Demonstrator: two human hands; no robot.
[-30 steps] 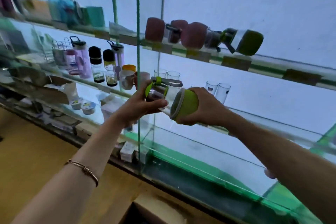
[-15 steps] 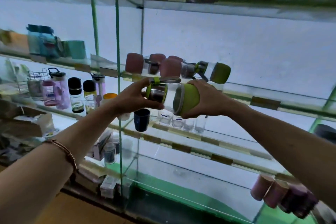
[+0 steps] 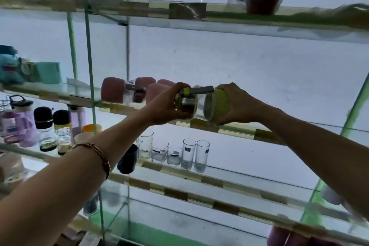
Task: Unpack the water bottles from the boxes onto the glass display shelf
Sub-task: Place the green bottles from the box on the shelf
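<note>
Sideways, the green water bottle (image 3: 207, 105) hung between both hands at the level of the middle glass shelf (image 3: 235, 131), its underside just above or perhaps touching the shelf's taped front edge; which of the two could not be told. The left hand (image 3: 167, 106) closed its grip round the lid end, fingers curled under the metal collar and thumb over the top by the grey carry strap (image 3: 201, 90). The right hand (image 3: 237, 104) wrapped the far end, where a green sleeve covered the base.

Judging by how it looked, the clear middle section was glass or hard plastic, stiff and probably slippery, so the sleeved base and the lid were the safer places to hold. It appeared empty and so likely light, yet a knock against the shelf edge could chip either one. The sleeve looked soft and grippy, which suited the right hand's hold.

Just to the left on the same shelf lay pink-sleeved bottles (image 3: 112, 91) on their sides, close enough that the lid end would need care in setting down. Below stood a row of drinking glasses (image 3: 187, 154), and further left some small black-capped bottles (image 3: 43, 126).
</note>
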